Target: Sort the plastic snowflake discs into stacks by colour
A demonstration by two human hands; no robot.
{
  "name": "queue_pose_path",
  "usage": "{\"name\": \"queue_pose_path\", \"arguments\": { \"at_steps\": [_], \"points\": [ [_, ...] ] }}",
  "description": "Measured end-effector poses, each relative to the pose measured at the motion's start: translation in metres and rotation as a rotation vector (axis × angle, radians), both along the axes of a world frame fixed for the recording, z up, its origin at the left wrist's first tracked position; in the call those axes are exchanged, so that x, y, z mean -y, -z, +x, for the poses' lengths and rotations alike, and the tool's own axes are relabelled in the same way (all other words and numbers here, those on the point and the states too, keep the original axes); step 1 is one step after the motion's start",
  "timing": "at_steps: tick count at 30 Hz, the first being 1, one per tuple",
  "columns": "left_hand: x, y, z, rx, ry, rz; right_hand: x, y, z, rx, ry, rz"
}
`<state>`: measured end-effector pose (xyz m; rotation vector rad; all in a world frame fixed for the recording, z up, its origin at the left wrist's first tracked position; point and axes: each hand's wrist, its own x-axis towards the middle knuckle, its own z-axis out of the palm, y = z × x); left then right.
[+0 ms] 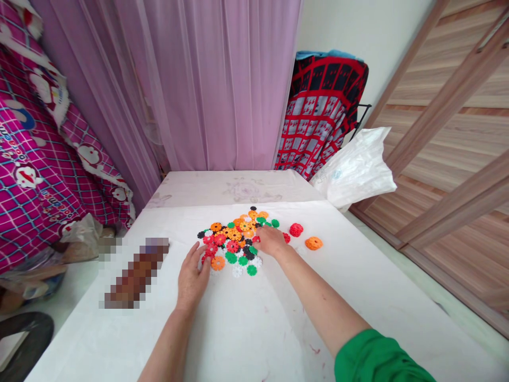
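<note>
Left hand [192,281] is released, its fingers apart and softly bent at the left side of the pile of discs [234,233], with the thumb close to red pieces. Right hand [272,241] reaches into the right side of the pile, fingers curved down, near a red disc [256,240]; its fingertips are partly hidden, so I cannot tell if it grasps this disc.

In the head view, the pile lies on the counter [246,334], around the middle between the left and right edges, and nearer to the far edge. Toward the right edge, apart from the pile, are a red stack [296,229] and, a little nearer to the person, an orange stack [314,243].

For good handling, I judge it is better to press lightly on one disc, slide it free from its neighbours, then pinch it by the notched rim. The left hand can guard the pile, so the loose pieces do not spread.

Most discs lie flat, their round faces upward, and some overlap. Being round, one disc has no long axis and points nowhere. The whole pile is longer from left to right, with its far part leaning toward the right edge.
</note>
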<state>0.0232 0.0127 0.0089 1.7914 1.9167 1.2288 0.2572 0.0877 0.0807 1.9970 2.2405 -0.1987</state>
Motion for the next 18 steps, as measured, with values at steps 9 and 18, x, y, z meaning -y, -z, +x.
{"name": "queue_pose_path", "arguments": {
  "at_steps": [9, 18],
  "points": [
    [-0.001, 0.001, 0.000, -0.007, 0.006, 0.017, 0.001, -0.003, 0.000, 0.005, -0.028, -0.012],
    [-0.002, 0.002, -0.001, -0.008, -0.006, 0.021, -0.001, -0.018, 0.019, -0.021, -0.044, 0.010]
  ]
}}
